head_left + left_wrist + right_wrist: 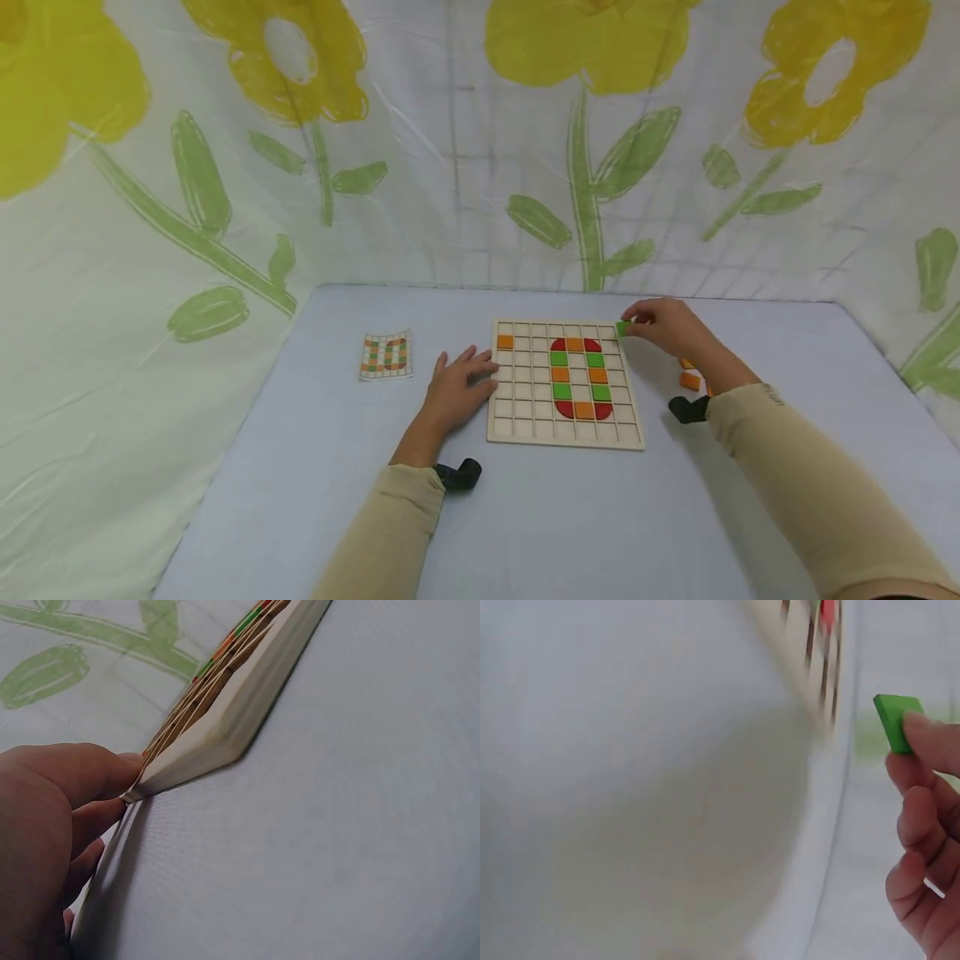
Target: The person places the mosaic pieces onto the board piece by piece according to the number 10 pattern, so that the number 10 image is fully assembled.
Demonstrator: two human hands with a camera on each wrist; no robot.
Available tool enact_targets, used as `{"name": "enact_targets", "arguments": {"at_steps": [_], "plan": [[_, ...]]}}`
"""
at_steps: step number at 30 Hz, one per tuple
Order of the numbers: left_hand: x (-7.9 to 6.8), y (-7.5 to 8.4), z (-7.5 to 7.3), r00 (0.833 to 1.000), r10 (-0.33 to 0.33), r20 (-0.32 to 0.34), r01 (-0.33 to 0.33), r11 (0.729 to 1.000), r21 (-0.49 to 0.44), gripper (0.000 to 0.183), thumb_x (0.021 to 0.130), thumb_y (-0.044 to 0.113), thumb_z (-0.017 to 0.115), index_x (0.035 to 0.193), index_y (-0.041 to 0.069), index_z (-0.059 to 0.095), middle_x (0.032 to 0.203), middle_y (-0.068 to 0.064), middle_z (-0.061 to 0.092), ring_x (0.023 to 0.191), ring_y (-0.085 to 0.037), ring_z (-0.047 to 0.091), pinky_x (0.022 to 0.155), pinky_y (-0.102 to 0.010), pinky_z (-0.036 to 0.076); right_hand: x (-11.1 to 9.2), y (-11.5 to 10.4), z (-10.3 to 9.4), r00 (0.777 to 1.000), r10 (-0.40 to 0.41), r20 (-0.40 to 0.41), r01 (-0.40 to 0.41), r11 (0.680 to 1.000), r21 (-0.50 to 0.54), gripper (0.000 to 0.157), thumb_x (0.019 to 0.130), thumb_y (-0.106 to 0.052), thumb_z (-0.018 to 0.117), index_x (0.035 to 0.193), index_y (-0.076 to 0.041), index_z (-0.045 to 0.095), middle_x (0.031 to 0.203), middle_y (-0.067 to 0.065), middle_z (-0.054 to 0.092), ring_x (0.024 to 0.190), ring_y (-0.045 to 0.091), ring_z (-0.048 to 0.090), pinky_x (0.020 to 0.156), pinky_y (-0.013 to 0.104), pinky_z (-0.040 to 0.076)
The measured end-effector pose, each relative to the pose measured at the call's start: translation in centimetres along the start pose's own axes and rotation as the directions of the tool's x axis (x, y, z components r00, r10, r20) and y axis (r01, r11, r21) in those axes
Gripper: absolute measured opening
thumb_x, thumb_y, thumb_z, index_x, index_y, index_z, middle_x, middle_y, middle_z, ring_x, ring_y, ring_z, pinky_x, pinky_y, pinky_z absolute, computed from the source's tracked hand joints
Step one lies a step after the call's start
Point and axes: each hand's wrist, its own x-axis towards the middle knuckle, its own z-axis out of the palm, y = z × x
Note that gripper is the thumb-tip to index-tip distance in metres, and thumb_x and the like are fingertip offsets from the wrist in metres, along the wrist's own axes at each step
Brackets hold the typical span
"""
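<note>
A wooden grid board (517, 410) lies flat, with green, orange and red tiles forming a ring in its right half. A lone orange tile (506, 342) sits near its upper left corner. My left hand (454, 390) rests at the board's left edge, its fingers loosely spread and touching the rim; the left wrist view shows the thumb (112, 771) at that rim. Between thumb and index finger, my right hand (667, 329) pinches a green square tile (895, 724). In the head view this tile overlaps the board's upper right corner.
A small pattern card (386, 356) showing a coloured grid lies to the left of the board. Loose orange tiles (690, 381) lie right of it, partly hidden under the right forearm. Behind the table (525, 517) hangs a flower-printed cloth (420, 208).
</note>
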Motion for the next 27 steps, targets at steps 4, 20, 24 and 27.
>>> {"name": "enact_targets", "arguments": {"at_steps": [4, 20, 24, 27], "plan": [[0.0, 0.0, 0.2, 1.0, 0.0, 0.004, 0.0, 1.0, -0.009, 0.031, 0.094, 0.029, 0.066, 0.123, 0.019, 0.07, 0.145, 0.007, 0.053, 0.147, -0.015, 0.032, 0.125, -0.045, -0.003, 1.9, -4.6, 2.7, 0.998, -0.066, 0.014, 0.065, 0.995, 0.075, 0.025, 0.095, -0.027, 0.066, 0.115, -0.012, 0.069, 0.102, 0.01, 0.069, 0.088, 0.024, 0.062, 0.072, 0.038, 0.054], [0.0, 0.4, 0.0, 1.0, 0.017, 0.012, -0.018, 0.999, 0.034, 0.032, 0.094, 0.029, 0.066, 0.125, 0.02, 0.068, 0.147, 0.006, 0.052, 0.147, -0.017, 0.032, 0.125, -0.047, -0.001, 5.5, -10.9, 8.4, 0.994, -0.082, 0.073, 0.072, 0.989, 0.128, 0.012, 0.089, -0.024, 0.072, 0.095, -0.014, 0.074, 0.095, 0.003, 0.072, 0.083, 0.019, 0.061, 0.076, 0.035, 0.053], [0.0, 0.4, -0.1, 1.0, 0.005, 0.013, -0.005, 0.999, 0.036, 0.032, 0.094, 0.029, 0.066, 0.125, 0.021, 0.069, 0.147, 0.008, 0.051, 0.147, -0.016, 0.032, 0.125, -0.046, -0.001, 5.6, -11.3, 8.5, 0.991, -0.049, 0.121, 0.039, 0.996, 0.086, 0.018, 0.093, -0.026, 0.069, 0.103, -0.014, 0.077, 0.104, 0.004, 0.073, 0.092, 0.021, 0.065, 0.085, 0.039, 0.055], [-0.1, 0.3, -0.2, 1.0, 0.002, 0.01, -0.003, 0.999, 0.032, 0.032, 0.094, 0.028, 0.066, 0.125, 0.02, 0.069, 0.146, 0.007, 0.052, 0.147, -0.017, 0.032, 0.125, -0.047, -0.001, 5.6, -11.5, 8.4, 0.989, -0.02, 0.147, 0.014, 0.999, 0.036, 0.02, 0.094, -0.027, 0.068, 0.106, -0.015, 0.077, 0.109, 0.004, 0.073, 0.095, 0.021, 0.066, 0.086, 0.04, 0.055]]}}
